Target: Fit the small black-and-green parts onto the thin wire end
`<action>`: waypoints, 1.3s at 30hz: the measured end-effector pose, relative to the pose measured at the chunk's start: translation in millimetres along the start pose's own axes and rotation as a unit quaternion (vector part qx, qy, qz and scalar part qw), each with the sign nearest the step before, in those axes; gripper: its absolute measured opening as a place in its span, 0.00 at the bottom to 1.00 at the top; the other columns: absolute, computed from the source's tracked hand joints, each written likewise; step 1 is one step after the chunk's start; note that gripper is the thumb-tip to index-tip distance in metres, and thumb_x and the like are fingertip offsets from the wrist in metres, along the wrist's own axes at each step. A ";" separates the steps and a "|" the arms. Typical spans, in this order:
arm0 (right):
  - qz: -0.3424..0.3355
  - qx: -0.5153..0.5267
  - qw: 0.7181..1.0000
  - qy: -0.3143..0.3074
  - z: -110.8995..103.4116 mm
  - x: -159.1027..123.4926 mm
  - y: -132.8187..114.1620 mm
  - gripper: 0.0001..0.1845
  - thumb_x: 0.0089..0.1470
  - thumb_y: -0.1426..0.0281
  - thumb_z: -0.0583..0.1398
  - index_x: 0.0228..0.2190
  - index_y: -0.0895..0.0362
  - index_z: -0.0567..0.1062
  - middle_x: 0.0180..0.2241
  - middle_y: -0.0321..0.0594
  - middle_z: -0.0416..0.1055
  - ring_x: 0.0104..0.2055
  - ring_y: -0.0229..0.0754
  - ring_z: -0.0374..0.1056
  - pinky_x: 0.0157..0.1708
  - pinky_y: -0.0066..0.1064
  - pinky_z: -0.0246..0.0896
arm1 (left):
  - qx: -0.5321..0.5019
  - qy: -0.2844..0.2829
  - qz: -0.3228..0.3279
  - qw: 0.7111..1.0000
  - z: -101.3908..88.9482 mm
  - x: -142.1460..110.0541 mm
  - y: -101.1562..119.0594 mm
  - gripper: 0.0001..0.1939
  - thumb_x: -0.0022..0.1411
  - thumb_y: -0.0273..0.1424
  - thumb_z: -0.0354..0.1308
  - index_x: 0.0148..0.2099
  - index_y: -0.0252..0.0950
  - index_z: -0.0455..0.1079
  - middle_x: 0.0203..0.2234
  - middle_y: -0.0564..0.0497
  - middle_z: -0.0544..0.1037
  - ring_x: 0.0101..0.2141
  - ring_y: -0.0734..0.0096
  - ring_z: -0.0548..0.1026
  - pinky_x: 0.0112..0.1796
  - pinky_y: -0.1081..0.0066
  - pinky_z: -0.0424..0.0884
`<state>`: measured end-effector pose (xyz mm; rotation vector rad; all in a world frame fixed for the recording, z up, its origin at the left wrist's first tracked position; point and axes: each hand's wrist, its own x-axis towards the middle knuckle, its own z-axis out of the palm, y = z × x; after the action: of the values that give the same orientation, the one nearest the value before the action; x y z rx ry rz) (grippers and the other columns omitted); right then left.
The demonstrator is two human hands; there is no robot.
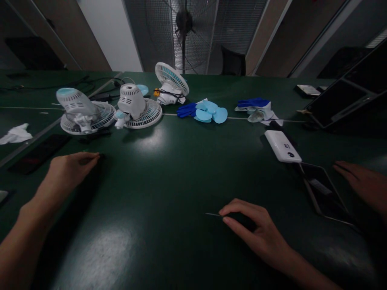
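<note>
My left hand (71, 169) is over the left side of the table, thumb and fingers pinched at a small dark piece (102, 155) too dim to identify. On the near right, my right hand (256, 227) is closed around a screwdriver (213, 214). Its thin metal shaft points left, and its dark handle is mostly inside my fingers. Beyond my left hand, two small white fans, a left one (78, 105) and a right one (133, 102), lie grille down. Behind them a third white fan (171, 82) leans tilted. A light-blue fan blade (211, 111) rests against a blue glove (186, 110).
Another person's hand (363, 181) lies at the right edge, beside a dark tablet-like device (325, 191) and a white power bank-like box (282, 146). Further back are blue-and-white gloves (255, 108). A dark flat object (39, 153) and white cloth (16, 133) are at left.
</note>
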<state>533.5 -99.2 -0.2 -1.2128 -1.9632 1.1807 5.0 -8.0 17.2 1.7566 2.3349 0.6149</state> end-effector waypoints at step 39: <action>-0.056 -0.025 0.998 -0.006 7.3 2.7 1.5 0.08 0.67 0.73 0.62 0.46 0.52 0.79 0.39 0.40 0.80 0.39 0.43 0.78 0.39 0.34 0.71 | -0.303 -0.284 0.338 0.844 94.2 -140.8 183.7 0.13 0.66 0.28 0.62 0.52 0.42 0.74 0.45 0.47 0.78 0.47 0.63 0.75 0.46 0.63 0.75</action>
<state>527.1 -99.4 -4.9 -1.1073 -2.0535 1.0905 243.5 -77.9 -9.2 2.0122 0.9518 0.6819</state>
